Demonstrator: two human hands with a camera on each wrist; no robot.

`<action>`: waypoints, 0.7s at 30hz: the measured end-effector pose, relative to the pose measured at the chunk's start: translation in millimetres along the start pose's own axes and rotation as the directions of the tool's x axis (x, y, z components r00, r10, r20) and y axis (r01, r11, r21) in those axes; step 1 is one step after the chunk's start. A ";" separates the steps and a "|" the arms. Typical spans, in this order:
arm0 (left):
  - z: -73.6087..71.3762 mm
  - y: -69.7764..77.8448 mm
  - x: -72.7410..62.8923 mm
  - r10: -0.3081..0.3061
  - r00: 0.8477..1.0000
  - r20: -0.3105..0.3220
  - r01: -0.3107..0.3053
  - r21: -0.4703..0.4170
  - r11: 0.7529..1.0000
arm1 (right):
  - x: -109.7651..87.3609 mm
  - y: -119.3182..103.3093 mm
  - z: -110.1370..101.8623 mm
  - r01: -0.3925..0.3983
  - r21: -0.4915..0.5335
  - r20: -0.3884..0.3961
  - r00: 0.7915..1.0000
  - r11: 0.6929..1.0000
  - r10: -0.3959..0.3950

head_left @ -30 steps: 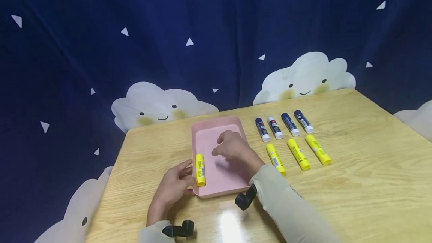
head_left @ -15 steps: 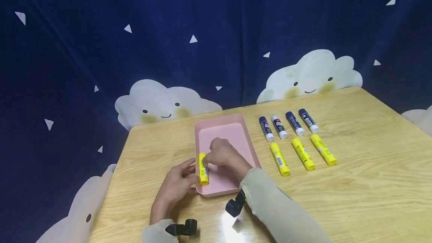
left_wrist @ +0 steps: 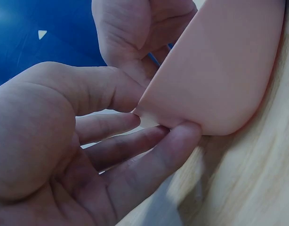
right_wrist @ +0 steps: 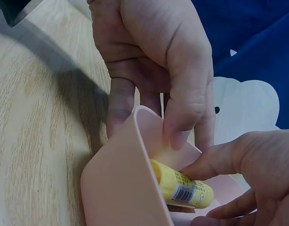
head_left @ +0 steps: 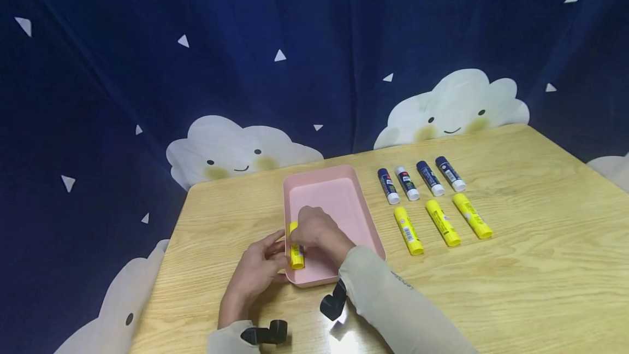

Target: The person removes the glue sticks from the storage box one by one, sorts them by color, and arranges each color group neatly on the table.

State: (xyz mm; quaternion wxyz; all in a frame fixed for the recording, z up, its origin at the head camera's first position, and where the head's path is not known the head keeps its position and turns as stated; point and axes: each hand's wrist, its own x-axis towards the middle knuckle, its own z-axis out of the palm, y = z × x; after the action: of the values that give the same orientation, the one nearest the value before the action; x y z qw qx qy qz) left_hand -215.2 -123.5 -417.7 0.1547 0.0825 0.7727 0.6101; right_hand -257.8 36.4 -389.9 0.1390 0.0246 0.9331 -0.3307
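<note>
Along the left wall of a pink tray (head_left: 339, 195) lies a yellow glue stick (head_left: 297, 256), partly covered by my right hand (head_left: 318, 231) in the head view. The right wrist view shows that hand's thumb on top of the glue stick (right_wrist: 186, 188) and a finger low on its other side, pinching it. My left hand (head_left: 255, 269) grips the tray at its near left corner. In the left wrist view its fingers (left_wrist: 165, 153) press the outside of the tray wall (left_wrist: 215, 70), while the thumb reaches over the rim.
Right of the tray, three yellow glue sticks (head_left: 443, 223) lie in a row on the wooden table (head_left: 540, 195). Behind them is a row of several navy and white glue sticks (head_left: 407, 183). A dark blue curtain (head_left: 255, 70) with clouds hangs at the back.
My right hand has come down and left from over the middle of the tray onto the yellow glue stick. The left hand stays at the tray corner. The head view has shifted slightly.
</note>
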 end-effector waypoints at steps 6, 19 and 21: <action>0.0 -0.6 1.4 -0.012 1.000 -0.001 0.012 0.017 1.000 | 1.1 -3.1 1.7 -0.008 -0.011 0.003 1.000 1.000 0.008; 0.9 0.2 0.4 -0.002 1.000 -0.006 0.002 -0.009 1.000 | 0.0 -6.8 9.0 0.000 -0.113 -0.005 1.000 0.994 0.000; 0.7 -0.1 0.6 -0.004 1.000 -0.004 0.004 -0.010 1.000 | 0.2 -6.3 8.6 -0.005 -0.100 0.004 1.000 0.995 0.006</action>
State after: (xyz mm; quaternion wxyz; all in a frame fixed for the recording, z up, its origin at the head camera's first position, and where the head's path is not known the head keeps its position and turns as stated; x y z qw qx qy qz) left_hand -215.5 -122.8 -418.0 0.1549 0.0790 0.7701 0.6138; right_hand -256.8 26.0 -392.6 0.1429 0.0196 0.9482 -0.2831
